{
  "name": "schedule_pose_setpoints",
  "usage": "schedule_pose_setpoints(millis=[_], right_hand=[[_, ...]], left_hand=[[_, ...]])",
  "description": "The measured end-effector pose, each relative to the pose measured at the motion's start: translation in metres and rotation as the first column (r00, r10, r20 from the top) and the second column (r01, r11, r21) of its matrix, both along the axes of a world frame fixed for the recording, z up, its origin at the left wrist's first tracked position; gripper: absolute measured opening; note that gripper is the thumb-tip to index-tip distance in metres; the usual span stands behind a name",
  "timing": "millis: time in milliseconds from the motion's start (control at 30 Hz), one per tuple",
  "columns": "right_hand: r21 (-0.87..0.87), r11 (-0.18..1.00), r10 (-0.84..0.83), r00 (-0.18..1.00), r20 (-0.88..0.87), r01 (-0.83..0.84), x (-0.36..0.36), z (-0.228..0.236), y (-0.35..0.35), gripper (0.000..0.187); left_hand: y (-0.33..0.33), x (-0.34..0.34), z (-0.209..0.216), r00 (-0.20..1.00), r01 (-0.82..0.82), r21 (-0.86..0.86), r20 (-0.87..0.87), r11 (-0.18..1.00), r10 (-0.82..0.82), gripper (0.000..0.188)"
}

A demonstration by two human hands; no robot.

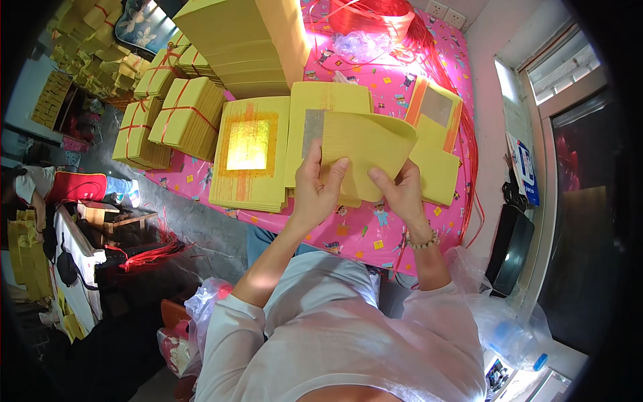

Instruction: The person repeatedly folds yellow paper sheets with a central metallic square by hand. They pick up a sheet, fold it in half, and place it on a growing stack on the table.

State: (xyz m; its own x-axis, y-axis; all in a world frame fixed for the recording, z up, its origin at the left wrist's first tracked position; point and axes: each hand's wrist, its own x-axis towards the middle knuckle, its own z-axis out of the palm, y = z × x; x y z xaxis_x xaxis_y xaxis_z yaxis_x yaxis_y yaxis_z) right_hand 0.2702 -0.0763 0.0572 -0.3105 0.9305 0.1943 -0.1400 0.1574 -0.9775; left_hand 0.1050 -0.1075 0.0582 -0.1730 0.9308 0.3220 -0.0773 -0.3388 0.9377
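My left hand (320, 184) grips the left edge of a sheaf of yellow paper (365, 144), thumb on top. My right hand (400, 191) pinches its lower right corner, and the upper right corner curls up. A grey-silver patch (313, 127) shows by the sheaf's left edge; I cannot tell which sheet bears it. Beneath and behind lies another yellow paper stack (335, 94). Left of it is a stack with a shiny gold square (251, 144) framed in orange. To the right are a sheet with orange bands and a silver patch (435, 107) and plain yellow paper (439, 177).
The pink patterned tablecloth (362, 231) lies under the paper. Yellow bundles tied with red string (187, 110) stand at left, beside a tall yellow stack (234, 50). Red strands (378, 20) trail down the right edge. A person's arm (40, 208) shows at far left.
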Motion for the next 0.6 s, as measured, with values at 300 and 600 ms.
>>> schedule_pose_setpoints(millis=[300, 600], right_hand=[[-0.251, 0.966, 0.061, 0.998, -0.032, -0.067, 0.007, 0.021, -0.011, 0.027], [-0.267, 0.962, 0.051, 0.998, -0.023, -0.055, 0.015, 0.013, -0.005, 0.024]], left_hand=[[-0.011, -0.007, 0.015, 0.966, 0.171, -0.197, 0.225, 0.965, -0.125, 0.032], [-0.019, -0.009, 0.016, 0.963, 0.19, -0.282, 0.24, 0.941, -0.123, 0.034]])
